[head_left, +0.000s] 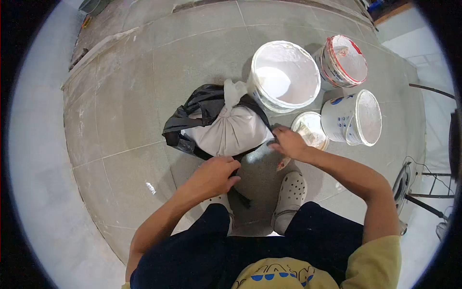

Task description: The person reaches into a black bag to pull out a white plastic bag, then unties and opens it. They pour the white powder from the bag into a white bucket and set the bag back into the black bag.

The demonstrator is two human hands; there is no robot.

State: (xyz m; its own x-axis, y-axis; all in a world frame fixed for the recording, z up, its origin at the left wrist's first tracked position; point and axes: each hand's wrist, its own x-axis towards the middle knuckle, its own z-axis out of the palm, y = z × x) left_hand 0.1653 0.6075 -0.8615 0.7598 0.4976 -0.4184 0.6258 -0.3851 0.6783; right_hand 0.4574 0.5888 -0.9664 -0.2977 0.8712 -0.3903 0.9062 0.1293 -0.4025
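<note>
A knotted white sack (228,131) with a gathered, tied neck sits on the floor before my feet. A black plastic bag (204,101) lies loosely around it, bunched at the left and back. At the sack's near edge my left hand (216,177) is closed, with dark plastic showing between thumb and fingers. My right hand (290,143) pinches the black plastic by the sack's right corner. Its fingertips are partly hard to make out.
To the right stand a large white bucket (260,89), a red-rimmed bucket (329,70) and a white bucket tipped on its side (337,120). A stained round lid or tub (312,119) lies beside my right hand. Coiled hose (400,180) and metal legs (428,206) are far right.
</note>
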